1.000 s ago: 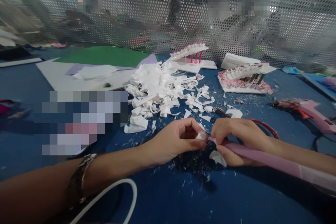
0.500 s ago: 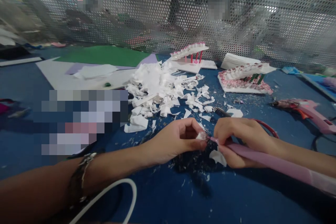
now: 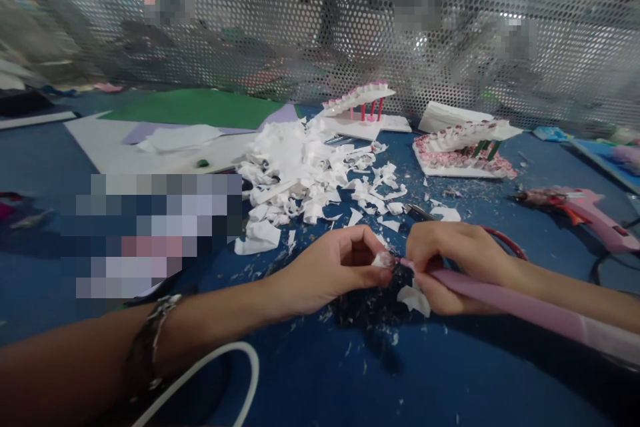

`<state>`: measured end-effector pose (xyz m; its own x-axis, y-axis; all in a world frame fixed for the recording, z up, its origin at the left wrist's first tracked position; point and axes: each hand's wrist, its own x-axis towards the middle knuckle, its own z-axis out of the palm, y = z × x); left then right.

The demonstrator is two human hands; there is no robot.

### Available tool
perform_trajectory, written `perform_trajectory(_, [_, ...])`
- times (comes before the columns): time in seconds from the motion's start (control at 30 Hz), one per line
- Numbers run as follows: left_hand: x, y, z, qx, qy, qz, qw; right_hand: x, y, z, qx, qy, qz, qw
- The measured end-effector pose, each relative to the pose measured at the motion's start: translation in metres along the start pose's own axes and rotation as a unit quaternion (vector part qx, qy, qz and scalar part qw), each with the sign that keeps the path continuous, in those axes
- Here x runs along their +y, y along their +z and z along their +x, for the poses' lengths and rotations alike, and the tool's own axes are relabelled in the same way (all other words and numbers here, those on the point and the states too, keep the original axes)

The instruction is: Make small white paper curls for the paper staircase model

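My left hand [image 3: 334, 268] is curled, pinching a small white rolled paper piece [image 3: 384, 259] between thumb and fingers just above the blue table [image 3: 320, 373]. My right hand [image 3: 453, 267] grips a long pink pen-like tool [image 3: 525, 310] whose tip touches that paper piece. A white scrap [image 3: 414, 299] lies under my right hand. A bracelet sits on my left wrist [image 3: 150, 340].
A heap of white paper scraps [image 3: 305, 170] lies behind my hands. Two small white-and-pink stair models [image 3: 360, 107] [image 3: 463, 147] stand further back. A pink glue gun [image 3: 585, 210] lies at right, a white cable [image 3: 220, 363] at front left, coloured sheets [image 3: 195, 107] and a mesh screen [image 3: 300, 27] behind.
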<state>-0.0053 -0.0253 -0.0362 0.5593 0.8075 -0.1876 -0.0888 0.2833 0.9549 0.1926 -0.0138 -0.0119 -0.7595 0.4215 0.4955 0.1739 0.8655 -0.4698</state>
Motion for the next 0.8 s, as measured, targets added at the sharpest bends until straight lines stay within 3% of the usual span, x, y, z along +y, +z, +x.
perform_trajectory(0.17, [-0.0003,-0.0009,0.0003,-0.007,0.000,0.014,1.000,0.0017,0.0004,-0.0028,-0.030,0.008,0.003,1.000])
perform_trajectory(0.33, [0.0012,0.0007,0.0000,0.000,-0.004,0.015,1.000,0.0027,0.0023,-0.0028,0.000,0.018,0.004,1.000])
perform_trajectory(0.8, [0.0004,0.0007,0.0008,-0.002,-0.010,0.029,1.000,0.0034,-0.0002,-0.0034,-0.020,0.006,-0.002,1.000])
